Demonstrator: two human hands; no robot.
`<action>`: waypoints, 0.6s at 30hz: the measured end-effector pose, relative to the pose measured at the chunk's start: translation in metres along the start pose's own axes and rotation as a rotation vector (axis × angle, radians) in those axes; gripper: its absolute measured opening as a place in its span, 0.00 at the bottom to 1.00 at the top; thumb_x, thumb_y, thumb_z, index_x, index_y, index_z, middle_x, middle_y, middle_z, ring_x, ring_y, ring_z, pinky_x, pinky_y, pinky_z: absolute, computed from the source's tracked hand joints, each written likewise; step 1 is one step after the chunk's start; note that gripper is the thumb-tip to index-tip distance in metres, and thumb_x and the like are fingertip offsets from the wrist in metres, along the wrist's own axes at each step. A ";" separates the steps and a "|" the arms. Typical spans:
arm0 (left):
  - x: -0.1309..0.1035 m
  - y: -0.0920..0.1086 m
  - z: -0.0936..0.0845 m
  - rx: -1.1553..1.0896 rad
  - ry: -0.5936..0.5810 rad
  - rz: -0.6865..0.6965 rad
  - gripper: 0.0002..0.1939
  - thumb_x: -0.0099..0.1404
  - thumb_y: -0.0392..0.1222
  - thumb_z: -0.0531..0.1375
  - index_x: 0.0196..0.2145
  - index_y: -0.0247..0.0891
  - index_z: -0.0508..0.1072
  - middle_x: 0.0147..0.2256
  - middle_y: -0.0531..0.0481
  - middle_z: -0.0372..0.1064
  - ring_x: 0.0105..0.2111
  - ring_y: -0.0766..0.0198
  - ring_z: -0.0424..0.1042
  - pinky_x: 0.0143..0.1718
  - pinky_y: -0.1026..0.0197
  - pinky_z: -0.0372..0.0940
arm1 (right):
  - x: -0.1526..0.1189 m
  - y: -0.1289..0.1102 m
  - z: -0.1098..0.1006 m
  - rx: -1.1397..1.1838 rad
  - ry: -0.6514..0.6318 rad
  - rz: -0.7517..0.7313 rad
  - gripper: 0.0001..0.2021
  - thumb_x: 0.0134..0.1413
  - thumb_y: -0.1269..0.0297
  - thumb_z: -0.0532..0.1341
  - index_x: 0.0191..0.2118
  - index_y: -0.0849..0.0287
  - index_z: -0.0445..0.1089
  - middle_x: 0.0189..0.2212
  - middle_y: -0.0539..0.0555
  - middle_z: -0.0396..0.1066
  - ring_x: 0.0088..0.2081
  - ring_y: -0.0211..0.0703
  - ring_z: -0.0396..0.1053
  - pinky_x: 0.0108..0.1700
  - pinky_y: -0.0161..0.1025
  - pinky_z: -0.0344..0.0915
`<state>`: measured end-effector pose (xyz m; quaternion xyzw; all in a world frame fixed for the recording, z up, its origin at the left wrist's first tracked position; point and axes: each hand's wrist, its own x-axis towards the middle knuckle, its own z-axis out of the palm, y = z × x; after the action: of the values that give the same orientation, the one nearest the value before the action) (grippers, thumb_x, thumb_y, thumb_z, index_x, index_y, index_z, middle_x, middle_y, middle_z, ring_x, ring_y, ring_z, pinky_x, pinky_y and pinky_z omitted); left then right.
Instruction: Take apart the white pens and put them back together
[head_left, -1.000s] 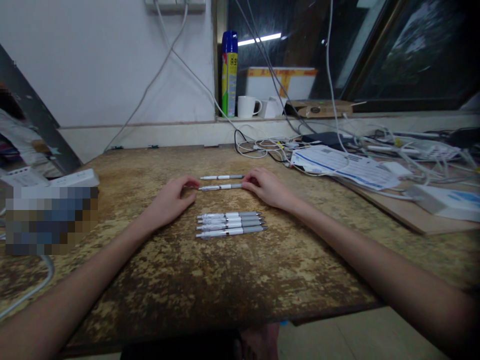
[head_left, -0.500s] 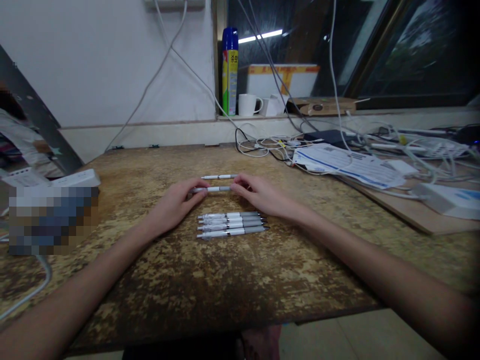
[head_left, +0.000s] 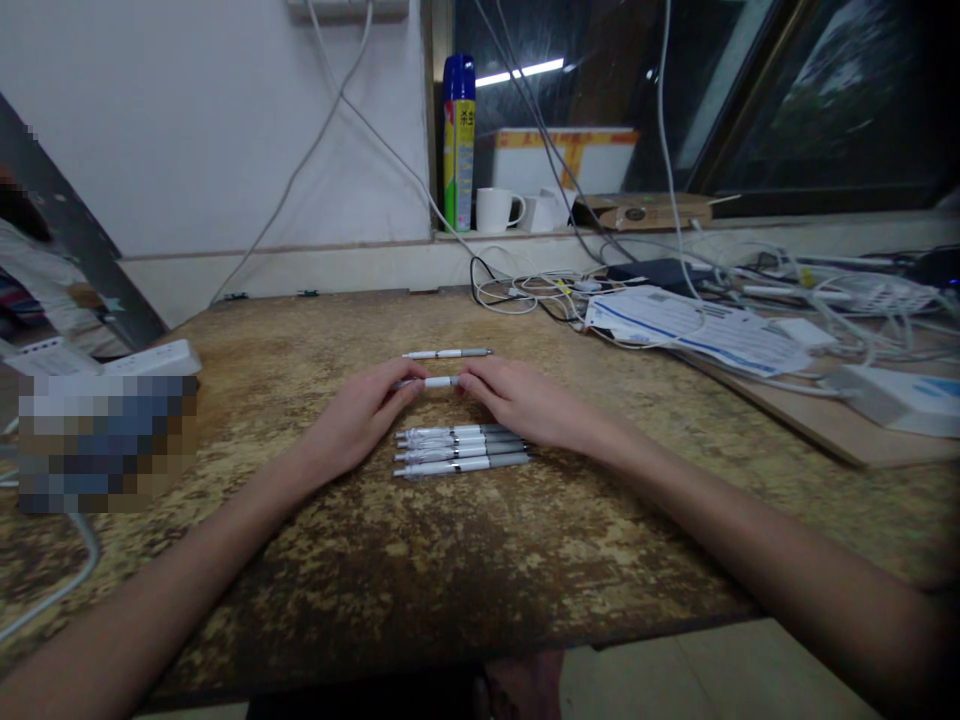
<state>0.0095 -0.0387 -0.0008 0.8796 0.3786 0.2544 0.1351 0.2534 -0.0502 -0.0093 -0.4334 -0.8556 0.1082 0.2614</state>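
Observation:
A white and grey pen (head_left: 439, 382) lies crosswise between my two hands. My left hand (head_left: 367, 405) pinches its left end between thumb and fingers. On the other end, my right hand (head_left: 517, 395) is closed with its fingertips, which cover that part of the pen. Just beyond, a similar pen (head_left: 448, 353) lies alone on the worn wooden table (head_left: 405, 570). Nearer to me, several more white and grey pens (head_left: 465, 450) lie side by side in a row, their right tips close under my right hand.
Tangled cables (head_left: 525, 288), printed paper (head_left: 690, 325) and a white box-shaped device (head_left: 892, 395) cover the right side. At left sits a white power strip (head_left: 157, 358) by a blurred-out item. A spray can (head_left: 459, 145) and a white mug (head_left: 496, 210) stand on the window sill.
My right hand has slid slightly left and nearer along the held pen, uncovering the far pen's right end. My left hand has shifted a little to the right.

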 end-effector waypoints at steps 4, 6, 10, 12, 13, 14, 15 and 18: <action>-0.002 0.005 0.001 0.106 -0.025 -0.007 0.18 0.79 0.51 0.48 0.44 0.41 0.73 0.41 0.47 0.76 0.41 0.54 0.74 0.43 0.55 0.65 | 0.000 -0.003 0.001 -0.025 -0.010 -0.006 0.16 0.75 0.63 0.49 0.33 0.57 0.66 0.33 0.56 0.74 0.34 0.45 0.68 0.38 0.42 0.60; -0.003 0.009 0.001 0.241 -0.017 -0.039 0.20 0.80 0.51 0.45 0.42 0.41 0.72 0.39 0.45 0.76 0.39 0.53 0.74 0.41 0.55 0.64 | 0.000 -0.006 0.002 -0.045 -0.008 0.001 0.16 0.75 0.63 0.49 0.32 0.56 0.64 0.32 0.56 0.73 0.32 0.44 0.66 0.37 0.42 0.59; -0.002 0.016 0.002 0.449 0.007 -0.093 0.24 0.80 0.52 0.41 0.43 0.41 0.73 0.38 0.43 0.77 0.37 0.50 0.76 0.36 0.54 0.63 | 0.000 -0.009 0.002 -0.100 0.033 -0.001 0.16 0.74 0.65 0.49 0.32 0.57 0.64 0.33 0.59 0.74 0.34 0.46 0.67 0.38 0.43 0.59; 0.001 0.016 0.003 0.470 0.000 -0.119 0.25 0.79 0.52 0.40 0.43 0.41 0.74 0.36 0.43 0.77 0.35 0.50 0.76 0.35 0.54 0.62 | 0.000 -0.007 0.003 -0.128 0.051 -0.019 0.14 0.74 0.66 0.49 0.33 0.57 0.65 0.35 0.59 0.75 0.35 0.47 0.67 0.39 0.43 0.59; 0.003 0.016 0.004 0.458 -0.007 -0.134 0.25 0.79 0.52 0.40 0.42 0.41 0.74 0.35 0.43 0.77 0.35 0.50 0.76 0.34 0.54 0.62 | 0.000 -0.005 0.003 -0.142 0.056 -0.032 0.14 0.73 0.67 0.50 0.34 0.57 0.65 0.35 0.59 0.74 0.36 0.47 0.67 0.40 0.43 0.60; 0.005 0.016 0.004 0.432 -0.015 -0.148 0.25 0.79 0.52 0.41 0.41 0.41 0.74 0.33 0.43 0.77 0.34 0.50 0.75 0.35 0.54 0.63 | 0.001 -0.004 0.003 -0.159 0.060 -0.044 0.13 0.73 0.68 0.50 0.34 0.57 0.66 0.35 0.59 0.74 0.36 0.47 0.67 0.41 0.43 0.60; 0.007 0.015 0.005 0.394 -0.023 -0.159 0.25 0.79 0.52 0.41 0.39 0.41 0.75 0.32 0.44 0.76 0.34 0.51 0.75 0.35 0.54 0.63 | 0.001 -0.003 0.003 -0.178 0.063 -0.058 0.13 0.72 0.70 0.50 0.35 0.57 0.66 0.35 0.59 0.73 0.36 0.48 0.66 0.41 0.43 0.60; 0.012 0.011 0.004 0.264 -0.032 -0.170 0.25 0.78 0.52 0.42 0.33 0.41 0.72 0.30 0.45 0.75 0.31 0.53 0.73 0.34 0.54 0.62 | 0.003 -0.001 0.001 -0.246 0.091 -0.099 0.12 0.71 0.72 0.49 0.37 0.58 0.67 0.35 0.59 0.72 0.38 0.49 0.65 0.43 0.44 0.61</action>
<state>0.0250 -0.0378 0.0048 0.8585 0.4795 0.1761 0.0453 0.2504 -0.0484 -0.0087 -0.4240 -0.8700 -0.0301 0.2497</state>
